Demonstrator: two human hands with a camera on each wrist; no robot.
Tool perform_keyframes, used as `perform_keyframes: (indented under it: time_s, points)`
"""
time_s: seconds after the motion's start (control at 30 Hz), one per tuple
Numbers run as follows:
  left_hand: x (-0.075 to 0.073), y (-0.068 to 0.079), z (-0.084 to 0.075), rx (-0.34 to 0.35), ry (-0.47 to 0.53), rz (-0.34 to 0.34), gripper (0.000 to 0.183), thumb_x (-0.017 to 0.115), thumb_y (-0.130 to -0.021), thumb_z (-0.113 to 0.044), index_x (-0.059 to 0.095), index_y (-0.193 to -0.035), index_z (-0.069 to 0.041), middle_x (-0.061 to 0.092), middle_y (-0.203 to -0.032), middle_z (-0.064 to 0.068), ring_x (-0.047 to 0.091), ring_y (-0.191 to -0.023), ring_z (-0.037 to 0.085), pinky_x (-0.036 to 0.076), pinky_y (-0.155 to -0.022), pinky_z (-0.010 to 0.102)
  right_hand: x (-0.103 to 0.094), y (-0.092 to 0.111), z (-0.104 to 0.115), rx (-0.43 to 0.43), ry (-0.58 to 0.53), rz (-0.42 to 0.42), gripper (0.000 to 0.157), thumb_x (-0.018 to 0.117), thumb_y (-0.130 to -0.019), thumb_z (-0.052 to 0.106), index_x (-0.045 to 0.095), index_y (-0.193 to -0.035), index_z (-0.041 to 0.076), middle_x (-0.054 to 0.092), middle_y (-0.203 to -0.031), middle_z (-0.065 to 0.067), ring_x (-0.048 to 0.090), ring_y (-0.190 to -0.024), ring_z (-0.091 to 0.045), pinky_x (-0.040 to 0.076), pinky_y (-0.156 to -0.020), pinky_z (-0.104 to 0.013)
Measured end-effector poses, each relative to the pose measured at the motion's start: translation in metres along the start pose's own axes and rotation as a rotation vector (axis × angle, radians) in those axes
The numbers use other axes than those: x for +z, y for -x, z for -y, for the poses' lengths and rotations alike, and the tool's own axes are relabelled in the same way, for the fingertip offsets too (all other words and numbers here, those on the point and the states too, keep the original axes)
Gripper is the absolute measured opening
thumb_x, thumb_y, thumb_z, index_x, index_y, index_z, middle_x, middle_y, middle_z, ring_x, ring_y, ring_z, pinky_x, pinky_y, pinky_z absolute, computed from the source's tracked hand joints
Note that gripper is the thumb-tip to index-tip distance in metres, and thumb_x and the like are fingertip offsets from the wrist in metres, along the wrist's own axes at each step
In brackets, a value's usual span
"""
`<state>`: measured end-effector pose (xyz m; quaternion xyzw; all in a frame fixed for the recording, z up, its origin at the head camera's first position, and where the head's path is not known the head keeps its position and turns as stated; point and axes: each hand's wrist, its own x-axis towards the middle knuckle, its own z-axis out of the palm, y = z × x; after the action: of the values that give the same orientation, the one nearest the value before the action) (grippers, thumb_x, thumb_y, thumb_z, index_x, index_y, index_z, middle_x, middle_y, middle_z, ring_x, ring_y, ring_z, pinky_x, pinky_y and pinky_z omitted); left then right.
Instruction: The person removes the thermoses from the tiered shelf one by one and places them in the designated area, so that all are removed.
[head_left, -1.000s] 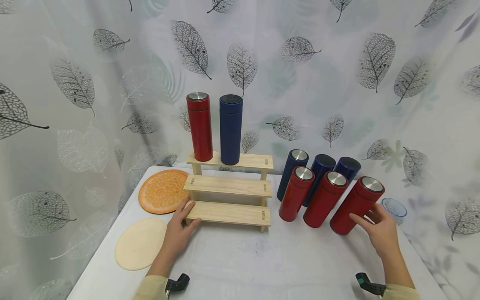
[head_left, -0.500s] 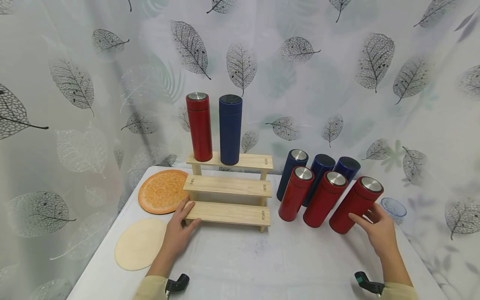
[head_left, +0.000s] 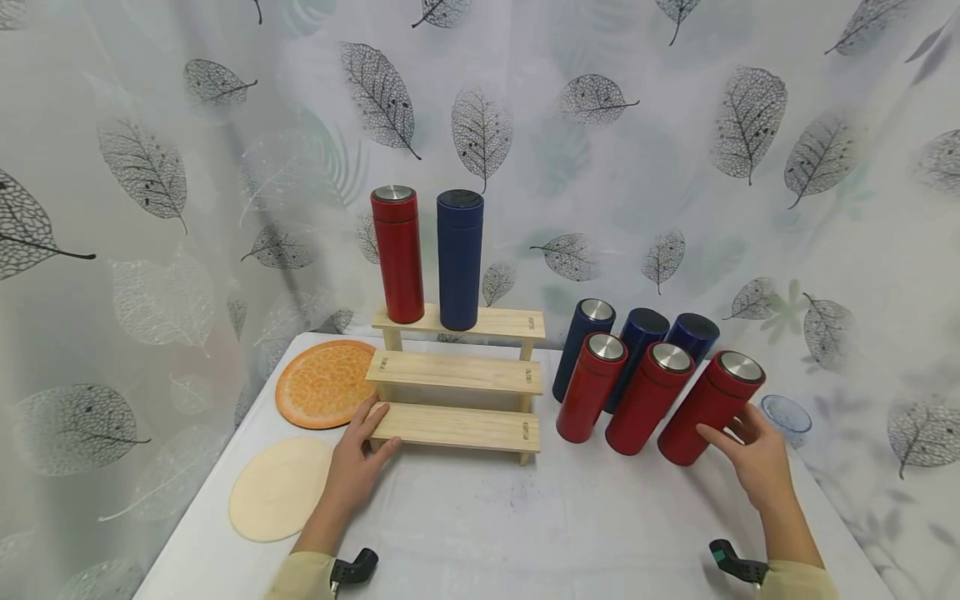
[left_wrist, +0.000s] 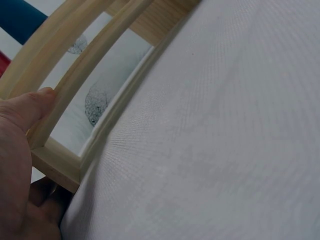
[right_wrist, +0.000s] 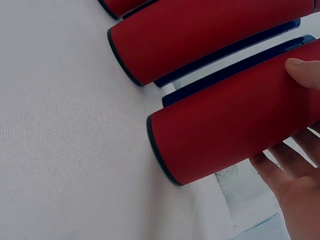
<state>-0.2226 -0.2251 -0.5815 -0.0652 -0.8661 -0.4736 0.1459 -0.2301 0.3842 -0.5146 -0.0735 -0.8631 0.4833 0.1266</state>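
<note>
Rightmost red flask [head_left: 707, 404], silver-topped, upright; three-tier wooden stand [head_left: 457, 372], left.

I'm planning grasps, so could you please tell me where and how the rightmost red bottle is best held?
I'd likely grip the rightmost red bottle below its lid, from the right, as the right hand does: its body is a straight cylinder, and the middle red bottle stands close on its left.

Red flasks [head_left: 708, 404], blue flasks [head_left: 460, 262], pale tan stand [head_left: 456, 425], white tablecloth [head_left: 540, 525], grey leaf-patterned curtain [head_left: 570, 183]
</note>
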Motion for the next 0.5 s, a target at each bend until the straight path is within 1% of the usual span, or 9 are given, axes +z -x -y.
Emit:
perform_keyframes:
  time_s: [0.07, 0.23, 0.5]
  points:
    - [0.0000, -0.0002, -0.0003, 0.000, 0.000, 0.001, 0.068, 0.080, -0.102, -0.033, 0.055, -0.160, -0.008, 0.028, -0.177, 0.009, 0.029, -0.160, 0.040, 0.041, -0.119, 0.054, -0.0004, -0.0002, 0.0000, -0.003, -0.002, 0.003, 0.085, 0.079, -0.103, 0.034, 0.032, -0.173, 0.022, 0.043, -0.167, -0.021, 0.045, -0.149, -0.047, 0.052, -0.094, -0.016]
    - [-0.0005, 0.0000, -0.0018, -0.012, -0.009, 0.004, 0.068, 0.080, -0.102, -0.033, 0.055, -0.159, -0.008, 0.028, -0.177, 0.009, 0.029, -0.160, 0.040, 0.041, -0.119, 0.054, -0.0001, -0.0006, -0.0004, -0.026, -0.003, 0.000, 0.083, 0.079, -0.103, 0.031, 0.034, -0.172, 0.021, 0.045, -0.166, -0.020, 0.047, -0.148, -0.046, 0.050, -0.091, -0.011]
    - [-0.0004, 0.0003, -0.0013, -0.008, -0.002, 0.005, 0.067, 0.080, -0.102, -0.031, 0.055, -0.159, -0.007, 0.028, -0.177, 0.010, 0.030, -0.159, 0.041, 0.040, -0.119, 0.054, 0.0009, 0.0004, -0.0013, -0.037, 0.008, -0.005, 0.082, 0.078, -0.104, 0.031, 0.034, -0.172, 0.022, 0.046, -0.166, -0.021, 0.047, -0.148, -0.046, 0.051, -0.093, -0.014]
